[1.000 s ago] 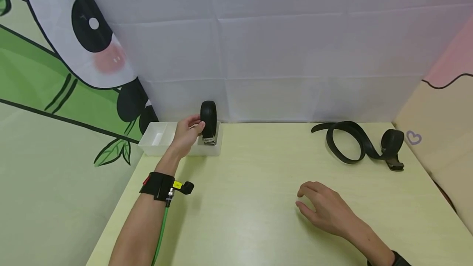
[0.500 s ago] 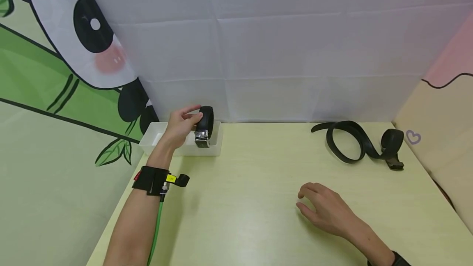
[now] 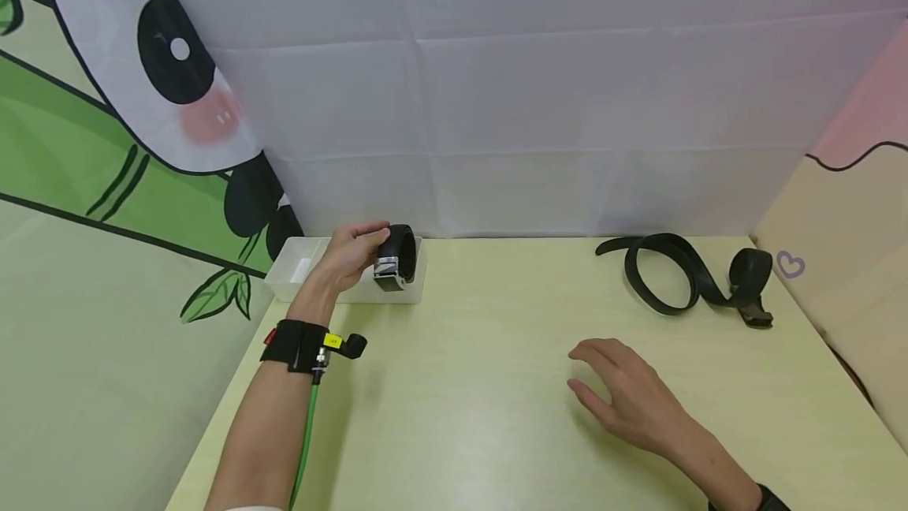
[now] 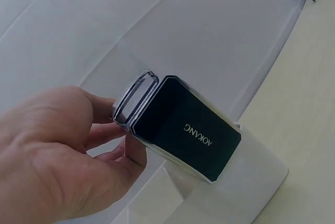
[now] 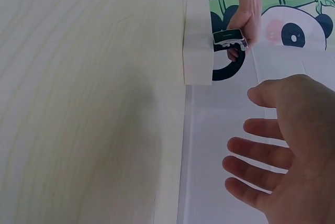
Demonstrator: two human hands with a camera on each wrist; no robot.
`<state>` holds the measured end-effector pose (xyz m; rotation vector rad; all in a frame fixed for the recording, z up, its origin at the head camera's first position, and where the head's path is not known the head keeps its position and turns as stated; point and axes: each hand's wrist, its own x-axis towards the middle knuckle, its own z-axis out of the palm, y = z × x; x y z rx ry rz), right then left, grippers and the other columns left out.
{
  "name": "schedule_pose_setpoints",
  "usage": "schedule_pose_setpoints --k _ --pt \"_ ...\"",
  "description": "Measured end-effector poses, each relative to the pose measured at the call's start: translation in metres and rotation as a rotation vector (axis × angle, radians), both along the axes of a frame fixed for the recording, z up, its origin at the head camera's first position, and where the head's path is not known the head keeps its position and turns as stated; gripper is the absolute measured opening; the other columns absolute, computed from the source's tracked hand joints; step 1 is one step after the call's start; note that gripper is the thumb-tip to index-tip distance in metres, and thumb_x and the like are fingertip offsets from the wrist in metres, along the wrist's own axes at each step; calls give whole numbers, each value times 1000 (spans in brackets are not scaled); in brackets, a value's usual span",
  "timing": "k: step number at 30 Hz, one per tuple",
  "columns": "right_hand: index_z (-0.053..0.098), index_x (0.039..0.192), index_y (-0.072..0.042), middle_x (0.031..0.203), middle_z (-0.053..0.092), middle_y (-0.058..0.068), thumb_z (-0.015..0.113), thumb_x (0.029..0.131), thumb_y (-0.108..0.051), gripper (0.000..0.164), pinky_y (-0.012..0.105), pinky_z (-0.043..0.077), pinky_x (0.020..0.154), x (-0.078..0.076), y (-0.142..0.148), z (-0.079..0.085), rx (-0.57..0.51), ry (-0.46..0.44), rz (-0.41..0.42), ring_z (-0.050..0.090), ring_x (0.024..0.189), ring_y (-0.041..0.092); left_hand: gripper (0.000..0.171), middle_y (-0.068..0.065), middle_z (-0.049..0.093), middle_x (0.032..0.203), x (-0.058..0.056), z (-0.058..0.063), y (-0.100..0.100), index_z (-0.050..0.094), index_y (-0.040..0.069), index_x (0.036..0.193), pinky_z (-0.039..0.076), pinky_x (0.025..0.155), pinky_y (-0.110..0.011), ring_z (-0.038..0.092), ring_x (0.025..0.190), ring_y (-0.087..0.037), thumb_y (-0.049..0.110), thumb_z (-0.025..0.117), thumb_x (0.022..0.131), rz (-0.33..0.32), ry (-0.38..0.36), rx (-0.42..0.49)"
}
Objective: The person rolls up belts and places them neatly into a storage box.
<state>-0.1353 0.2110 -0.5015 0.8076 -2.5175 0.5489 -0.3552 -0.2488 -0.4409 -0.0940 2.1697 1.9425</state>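
Observation:
My left hand (image 3: 349,257) grips a rolled black belt (image 3: 406,247) by its side, over the right end of a white box (image 3: 291,284). Its silver-edged buckle (image 4: 186,130) fills the middle of the left wrist view, with upside-down "AOKANG" lettering on the dark plate. From the right wrist view, the belt's round coil (image 5: 230,72) rises above the box's wall. Over the front right part of the table, my right hand (image 3: 627,393) has thumb and fingers spread apart, holding nothing.
A second black belt (image 3: 709,282), partly unrolled with a dark buckle, lies at the back right of the pale table (image 3: 482,385). Behind the table hangs a printed cloth (image 3: 525,101). A green cable (image 3: 307,436) runs along the left forearm.
The left hand has turned the rolled belt so its buckle faces forward, lifting briefly, then lowering toward the box. The right hand's fingers have spread a little wider.

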Motion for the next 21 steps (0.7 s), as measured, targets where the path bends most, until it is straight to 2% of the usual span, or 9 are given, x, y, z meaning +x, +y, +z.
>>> schedule_pose_setpoints --k 6,12,17,21 --pt "72 139 -9 143 73 12 91 91 -26 54 58 54 110 -3 6 -2 22 20 -36 68 134 37 54 -16 53 162 -4 -3 4 49 5 170 53 87 -16 60 114 -11 24 58 119 10 -19 -46" --pt "69 148 -11 155 67 18 87 94 -40 64 63 48 115 -1 14 -4 104 -5 -90 60 144 42 55 -19 52 167 -8 -8 8 48 4 170 54 89 -15 62 115 -10 24 58 119 -2 -42 -61" --pt "69 150 -12 155 66 19 87 95 -39 64 65 48 116 1 21 -4 143 -51 -125 59 145 44 56 -19 49 171 -10 -11 8 47 3 171 52 85 -16 60 115 -10 25 57 120 -22 -39 -58" --pt "68 149 -9 155 65 22 86 97 -35 60 69 48 116 -6 35 -3 149 -95 -167 59 145 48 58 -17 48 173 -10 -12 5 46 6 172 52 88 -17 58 120 -11 29 56 120 -42 -34 -78"
